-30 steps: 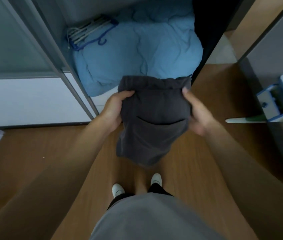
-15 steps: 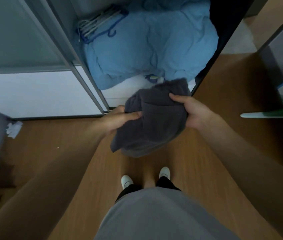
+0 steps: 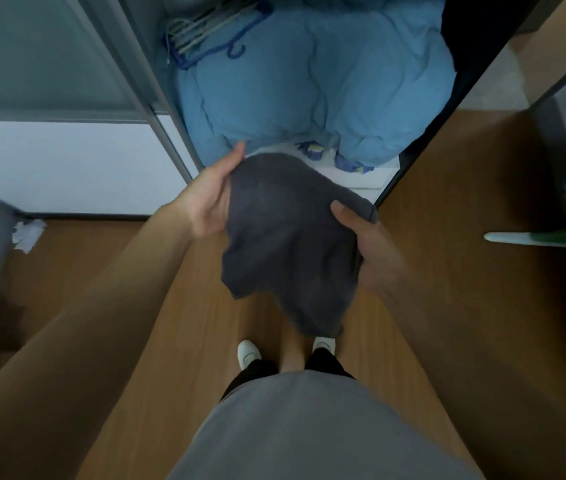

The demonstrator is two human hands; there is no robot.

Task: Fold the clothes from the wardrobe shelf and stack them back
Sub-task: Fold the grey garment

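Since half a second ago the left hand (image 3: pixel 210 200) has let go its pinch. It now lies with the fingers nearly straight and the palm against the left side of the dark grey garment (image 3: pixel 285 244); where its thumb is I cannot tell. At the same time the garment has dropped lower, and its bottom end now hangs near the white shoes (image 3: pixel 249 353).

The right hand (image 3: pixel 364 242) grips the right side of the garment, with the thumb on top of the cloth and the other fingers hidden under it. Between the two hands the garment is bunched and rounded, not flat. It is held in the air in front of the open wardrobe, above the wooden floor (image 3: pixel 170 341).

Inside the wardrobe lies a light blue duvet (image 3: pixel 309 84), and a bundle of hangers (image 3: pixel 212 31) rests at its far left corner. A crumpled white paper (image 3: pixel 26 232) lies on the floor at the left.
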